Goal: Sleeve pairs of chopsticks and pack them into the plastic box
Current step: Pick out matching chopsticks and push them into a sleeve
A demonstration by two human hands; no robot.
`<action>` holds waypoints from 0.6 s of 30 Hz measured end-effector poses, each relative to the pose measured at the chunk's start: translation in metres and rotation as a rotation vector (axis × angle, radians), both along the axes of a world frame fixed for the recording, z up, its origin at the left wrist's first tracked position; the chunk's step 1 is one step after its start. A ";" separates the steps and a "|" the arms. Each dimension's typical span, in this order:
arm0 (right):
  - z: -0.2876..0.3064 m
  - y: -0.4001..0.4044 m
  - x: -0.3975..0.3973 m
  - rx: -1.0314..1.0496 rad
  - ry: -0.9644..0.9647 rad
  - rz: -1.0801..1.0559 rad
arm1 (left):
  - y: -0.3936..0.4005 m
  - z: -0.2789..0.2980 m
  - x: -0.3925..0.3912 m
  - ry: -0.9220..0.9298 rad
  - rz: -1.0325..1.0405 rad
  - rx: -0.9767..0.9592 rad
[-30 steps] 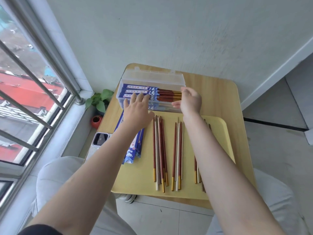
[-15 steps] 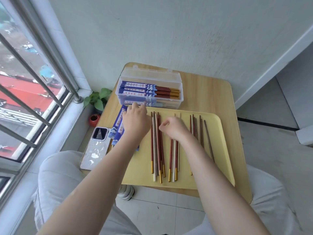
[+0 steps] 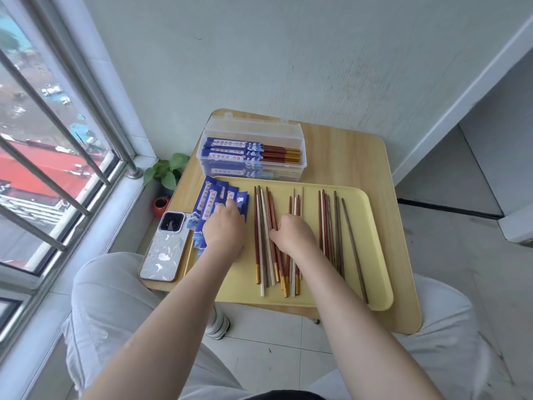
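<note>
The left hand (image 3: 223, 230) rests flat on the blue paper sleeves (image 3: 215, 207) at the yellow tray's (image 3: 372, 287) left edge; the right hand (image 3: 292, 235) curls over loose chopsticks (image 3: 264, 226), whether pinching any I cannot tell. The sticks look stiff, light and slippery, best pinched mid-length as a pair; the sleeves are flimsy. The plastic box (image 3: 301, 145) sits behind on the desk (image 3: 346, 157).

A smartphone (image 3: 165, 247) in a white patterned case lies camera-side up at the table's 9 o'clock edge, on the light wooden tabletop (image 3: 350, 160). Past that edge, toward 10 o'clock, a small green-leaved plant (image 3: 166, 169) grows from a red pot (image 3: 161, 202) on the floor. A window with metal bars (image 3: 52, 116) fills the 9 o'clock side, red roofs (image 3: 34, 168) outside. A pale wall (image 3: 288, 53) stands at 12 o'clock, grey floor tiles (image 3: 268, 353) at 6 o'clock
</note>
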State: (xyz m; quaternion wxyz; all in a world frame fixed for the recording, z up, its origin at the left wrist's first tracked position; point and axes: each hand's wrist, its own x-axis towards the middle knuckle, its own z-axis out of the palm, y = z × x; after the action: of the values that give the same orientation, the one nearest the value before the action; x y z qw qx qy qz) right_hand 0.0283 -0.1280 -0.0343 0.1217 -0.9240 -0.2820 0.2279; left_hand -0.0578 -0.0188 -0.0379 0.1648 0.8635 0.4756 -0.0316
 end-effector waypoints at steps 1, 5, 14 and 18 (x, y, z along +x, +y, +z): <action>-0.001 -0.001 0.000 0.018 -0.001 -0.015 | -0.001 0.002 -0.001 0.010 0.001 -0.008; 0.003 -0.004 -0.001 0.113 -0.011 -0.069 | -0.001 0.005 -0.003 -0.025 0.020 -0.038; 0.026 -0.011 0.004 0.516 0.287 -0.181 | 0.011 0.015 -0.011 -0.541 0.195 -0.175; 0.028 -0.014 0.003 0.662 0.576 -0.307 | 0.014 0.031 -0.010 -1.009 0.516 -0.647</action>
State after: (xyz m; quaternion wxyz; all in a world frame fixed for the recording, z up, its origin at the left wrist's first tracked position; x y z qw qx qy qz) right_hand 0.0316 -0.1419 -0.0062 0.5158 -0.7656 -0.1543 0.3521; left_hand -0.0679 -0.0050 -0.0070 0.6218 0.5371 0.4983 0.2767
